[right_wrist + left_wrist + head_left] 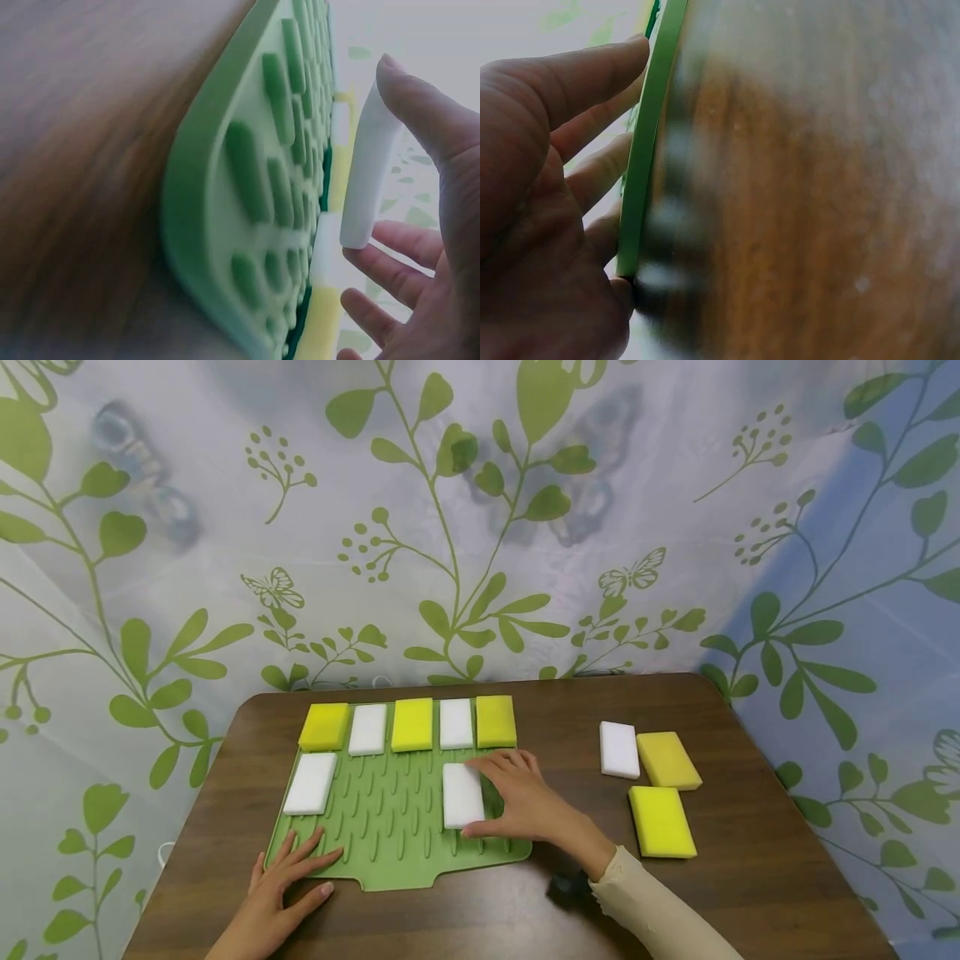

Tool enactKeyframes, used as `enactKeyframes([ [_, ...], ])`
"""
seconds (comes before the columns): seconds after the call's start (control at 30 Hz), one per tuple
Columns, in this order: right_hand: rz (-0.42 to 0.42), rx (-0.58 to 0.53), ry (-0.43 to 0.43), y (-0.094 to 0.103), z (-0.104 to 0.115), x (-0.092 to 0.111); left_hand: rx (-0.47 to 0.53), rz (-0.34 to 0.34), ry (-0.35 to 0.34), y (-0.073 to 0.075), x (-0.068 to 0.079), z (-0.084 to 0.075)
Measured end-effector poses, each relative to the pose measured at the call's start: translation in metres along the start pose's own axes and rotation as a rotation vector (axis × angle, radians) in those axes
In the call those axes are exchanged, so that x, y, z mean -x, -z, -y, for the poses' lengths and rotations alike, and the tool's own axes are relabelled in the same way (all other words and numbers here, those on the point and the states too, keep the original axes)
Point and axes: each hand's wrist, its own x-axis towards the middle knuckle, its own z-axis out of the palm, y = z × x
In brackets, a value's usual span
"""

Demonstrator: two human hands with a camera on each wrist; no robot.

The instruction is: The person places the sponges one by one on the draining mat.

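In the head view, a white sponge (462,796) is pinched between the thumb and fingers of my right hand (532,802), over the right part of a green ridged mat (390,852). The right wrist view shows this white sponge (370,169) on edge, held just off the ridges of the mat (217,217). My left hand (281,885) rests with spread fingers on the mat's front left corner. In the left wrist view its fingers (600,75) reach over the mat's rim (646,150). Yellow and white sponges alternate along the mat's back edge, starting with a yellow sponge (324,727).
Another white sponge (311,783) lies at the mat's left side. On the brown table (510,918) to the right are a white sponge (619,749) and two yellow sponges, one nearer (663,822). A leaf-patterned cloth (480,527) hangs behind the table.
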Motion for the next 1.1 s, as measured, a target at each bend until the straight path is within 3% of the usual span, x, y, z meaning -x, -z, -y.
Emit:
enactKeyframes([
  [0.37, 0.027, 0.045, 0.015, -0.018, 0.018, -0.028, -0.005, -0.013, -0.021, -0.001, 0.0, -0.001],
  [1.1, -0.002, 0.124, 0.016, -0.04, 0.051, -0.069, -0.009, -0.016, -0.021, -0.001, 0.002, -0.001],
])
